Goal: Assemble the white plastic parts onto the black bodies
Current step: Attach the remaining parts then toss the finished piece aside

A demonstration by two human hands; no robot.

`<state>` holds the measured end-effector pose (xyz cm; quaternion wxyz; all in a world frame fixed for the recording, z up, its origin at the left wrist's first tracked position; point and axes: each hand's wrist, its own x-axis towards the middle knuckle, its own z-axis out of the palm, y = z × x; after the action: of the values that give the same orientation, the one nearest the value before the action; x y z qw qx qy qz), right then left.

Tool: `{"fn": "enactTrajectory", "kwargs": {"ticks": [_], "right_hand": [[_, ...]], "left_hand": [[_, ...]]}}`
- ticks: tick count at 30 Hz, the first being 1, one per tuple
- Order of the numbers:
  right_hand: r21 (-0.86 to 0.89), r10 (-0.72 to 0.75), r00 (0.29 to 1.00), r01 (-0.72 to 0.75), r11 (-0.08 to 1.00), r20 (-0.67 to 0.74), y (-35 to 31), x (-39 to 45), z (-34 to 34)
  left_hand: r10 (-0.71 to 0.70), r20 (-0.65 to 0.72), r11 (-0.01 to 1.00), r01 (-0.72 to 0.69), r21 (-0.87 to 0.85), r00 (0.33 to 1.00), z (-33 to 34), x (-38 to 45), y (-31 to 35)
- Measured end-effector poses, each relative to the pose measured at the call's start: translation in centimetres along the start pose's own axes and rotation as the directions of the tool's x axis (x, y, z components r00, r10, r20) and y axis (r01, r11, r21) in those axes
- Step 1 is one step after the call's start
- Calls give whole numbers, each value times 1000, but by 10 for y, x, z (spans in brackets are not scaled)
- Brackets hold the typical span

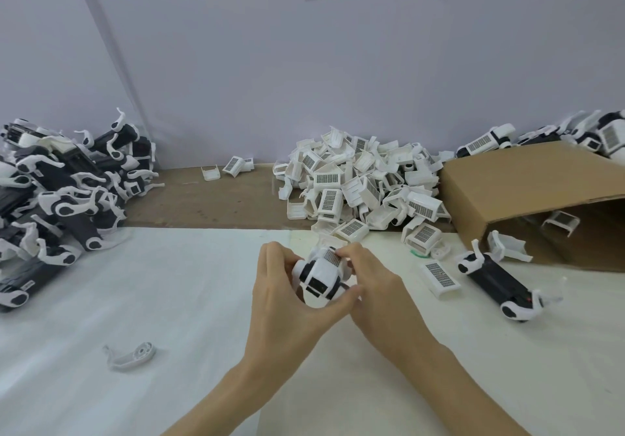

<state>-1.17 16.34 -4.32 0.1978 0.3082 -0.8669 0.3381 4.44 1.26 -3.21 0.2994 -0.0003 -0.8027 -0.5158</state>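
Note:
Both hands hold one black body [319, 278] end-on above the white sheet at mid-table. My left hand [287, 300] wraps it from the left and below. My right hand [368, 286] grips it from the right, its fingertips pinching a white grille part [333, 257] on top of the body. A heap of loose white grille parts [358, 185] lies just behind. Another black body [493, 281] lies flat to the right, with a single white grille part [439, 276] beside it.
A large pile of black bodies with white arms [64, 192] fills the left side. An open cardboard box [541, 205] lies on its side at right, more bodies [592, 138] behind it. One grey-white curved piece [130, 356] lies at near left.

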Motion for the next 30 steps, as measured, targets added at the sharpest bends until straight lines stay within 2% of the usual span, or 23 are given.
{"fn": "enactTrajectory", "kwargs": {"ticks": [5, 6, 8, 10, 12, 14, 15, 16, 20, 23, 25, 27, 28, 30], "right_hand": [[-58, 7, 998, -4, 998, 67, 7, 2, -10], [-27, 35, 997, -33, 999, 65, 10, 2, -12], [171, 131, 989, -141, 975, 68, 12, 2, -16], [461, 241, 956, -291, 838, 165, 12, 4, -19], [673, 269, 917, -399, 623, 294, 13, 6, -22], [784, 296, 881, -466, 411, 368, 14, 8, -25], [802, 316, 867, -483, 351, 385, 13, 8, -26], [802, 340, 860, -491, 341, 381, 12, 8, -27], [736, 397, 861, -487, 470, 317, 9, 10, -27], [711, 303, 902, -429, 557, 306, 11, 9, -36], [649, 197, 926, -368, 666, 322, 17, 7, -45], [501, 136, 944, -278, 820, 302, 25, 4, -47], [403, 134, 957, -232, 886, 256, 26, 3, -45], [195, 80, 990, -102, 976, 118, 28, 2, -39]], "left_hand": [[-52, 72, 999, 52, 6, 996, -3, 3, -5], [-89, 69, 996, 90, -25, 994, -4, 4, -5], [-186, 57, 971, 192, -143, 981, -7, 9, -4], [-274, 95, 919, 289, -269, 957, -12, 15, -2], [-318, 175, 864, 361, -350, 932, -18, 20, 1], [-331, 262, 830, 412, -376, 906, -23, 25, 1], [-341, 303, 811, 441, -383, 890, -25, 27, -1], [-351, 342, 791, 471, -390, 872, -27, 30, -3], [-342, 459, 737, 537, -411, 820, -30, 34, -10], [-232, 543, 771, 493, -404, 807, -38, 39, -15], [-69, 586, 883, 323, -341, 807, -48, 45, -17], [85, 598, 984, 26, -174, 797, -56, 48, -22], [138, 598, 990, -131, -56, 790, -58, 49, -25], [245, 565, 909, -390, 149, 788, -54, 46, -28]]}}
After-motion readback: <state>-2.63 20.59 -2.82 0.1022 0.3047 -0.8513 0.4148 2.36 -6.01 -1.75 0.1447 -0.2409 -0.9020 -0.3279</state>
